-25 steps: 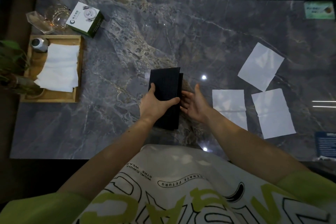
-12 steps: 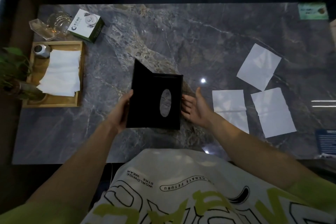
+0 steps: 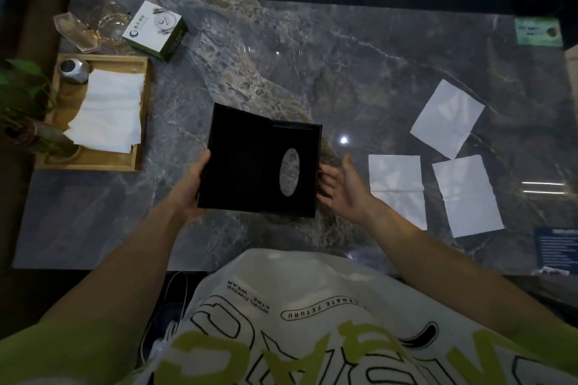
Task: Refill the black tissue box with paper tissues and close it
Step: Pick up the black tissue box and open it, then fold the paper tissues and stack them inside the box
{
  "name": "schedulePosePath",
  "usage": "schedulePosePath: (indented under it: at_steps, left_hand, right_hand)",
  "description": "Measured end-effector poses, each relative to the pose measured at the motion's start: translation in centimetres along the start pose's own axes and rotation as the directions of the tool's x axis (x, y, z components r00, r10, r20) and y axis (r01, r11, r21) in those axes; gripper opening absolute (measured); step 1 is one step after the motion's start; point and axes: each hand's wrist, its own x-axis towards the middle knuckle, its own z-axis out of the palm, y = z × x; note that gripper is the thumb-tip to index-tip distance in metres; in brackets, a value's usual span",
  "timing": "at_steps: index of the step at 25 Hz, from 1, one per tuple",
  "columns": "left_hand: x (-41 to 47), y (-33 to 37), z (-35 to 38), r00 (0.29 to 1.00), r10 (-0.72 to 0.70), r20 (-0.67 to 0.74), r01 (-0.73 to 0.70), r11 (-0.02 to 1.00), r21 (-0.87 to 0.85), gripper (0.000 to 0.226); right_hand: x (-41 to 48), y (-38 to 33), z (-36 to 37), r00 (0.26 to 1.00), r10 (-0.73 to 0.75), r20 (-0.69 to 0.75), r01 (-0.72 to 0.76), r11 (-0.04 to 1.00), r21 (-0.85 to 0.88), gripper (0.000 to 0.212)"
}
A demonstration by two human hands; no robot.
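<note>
The black tissue box lies open near the table's front middle, spread like a book. Its right panel has an oval hole that shows the marble beneath. My left hand grips the raised left flap at its lower edge. My right hand rests with fingers spread against the box's right edge and holds nothing. Three loose white tissues lie to the right: one beside my right hand, one further right, one behind them. A stack of tissues sits in the wooden tray at the left.
The wooden tray also holds a small metal tin. Behind it stand a glass dish and a white-and-green box. A potted plant is at the far left. A green card and a blue card lie at the right edge.
The shut box has been opened: my left hand swung the left flap out and up, baring the oval hole. My right hand stayed at the box's right edge.
</note>
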Motion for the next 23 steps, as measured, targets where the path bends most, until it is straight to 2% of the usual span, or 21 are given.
schedulePosePath:
  at_steps: [2, 4, 6, 8, 10, 13, 15, 17, 19, 20, 21, 23]
  left_hand:
    - [0.4, -0.1, -0.3, 0.998, -0.002, -0.057, 0.003, 1.000, 0.024, 0.058]
    - [0.9, -0.5, -0.3, 0.978, 0.084, -0.189, -0.067, 0.993, 0.097, 0.051]
    - [1.5, -1.0, -0.2, 0.916, 0.206, -0.345, -0.123, 0.961, 0.247, 0.038]
    - [1.9, -1.3, -0.4, 0.844, 0.356, -0.401, -0.139, 0.868, 0.477, 0.026]
    - [2.3, -1.6, -0.5, 0.795, 0.495, -0.350, -0.144, 0.716, 0.683, 0.027]
    - [2.7, -2.2, -0.4, 0.750, 0.643, -0.153, -0.202, 0.443, 0.874, 0.055]
    - [2.4, -2.7, 0.4, 0.750, 0.656, -0.081, -0.117, 0.252, 0.961, 0.067]
    - [1.9, -3.0, 1.5, 0.747, 0.665, 0.003, -0.034, 0.034, 0.999, 0.069]
    - [1.7, -3.4, 2.8, 0.740, 0.646, 0.186, -0.074, -0.198, 0.978, 0.069]
    - [1.9, -3.8, 3.2, 0.746, 0.615, 0.255, -0.097, -0.279, 0.955, 0.068]
    - [2.2, -4.1, 3.5, 0.762, 0.582, 0.285, -0.104, -0.323, 0.941, 0.067]
    - [2.8, -5.1, 3.7, 0.801, 0.528, 0.284, -0.102, -0.347, 0.932, 0.065]
  right_hand:
    - [0.1, 0.0, 0.0, 1.000, -0.007, -0.016, 0.007, 1.000, -0.008, 0.081]
    - [0.2, 0.1, 0.2, 1.000, -0.012, -0.028, 0.012, 1.000, -0.023, 0.081]
    - [0.2, 0.1, 0.3, 0.999, -0.025, -0.041, 0.024, 0.999, -0.030, 0.080]
    - [0.1, 0.1, 0.8, 0.997, -0.041, -0.062, 0.037, 0.997, -0.060, 0.080]
    - [-0.1, 0.1, 1.1, 0.996, -0.052, -0.078, 0.045, 0.995, -0.090, 0.079]
    - [0.2, 0.6, 1.5, 0.990, -0.099, -0.099, 0.081, 0.982, -0.172, 0.070]
    - [0.3, 1.0, 1.9, 0.975, -0.173, -0.136, 0.129, 0.950, -0.283, 0.059]
    - [0.3, 1.3, 2.4, 0.951, -0.274, -0.146, 0.186, 0.879, -0.440, 0.059]
    - [-0.1, 1.7, 3.0, 0.934, -0.348, -0.081, 0.248, 0.795, -0.554, 0.061]
    - [-0.4, 1.9, 3.3, 0.929, -0.365, -0.058, 0.266, 0.769, -0.582, 0.060]
    - [-0.7, 2.0, 3.6, 0.926, -0.373, -0.052, 0.272, 0.760, -0.590, 0.060]
    - [-1.2, 2.1, 4.1, 0.921, -0.379, -0.085, 0.278, 0.795, -0.539, 0.056]
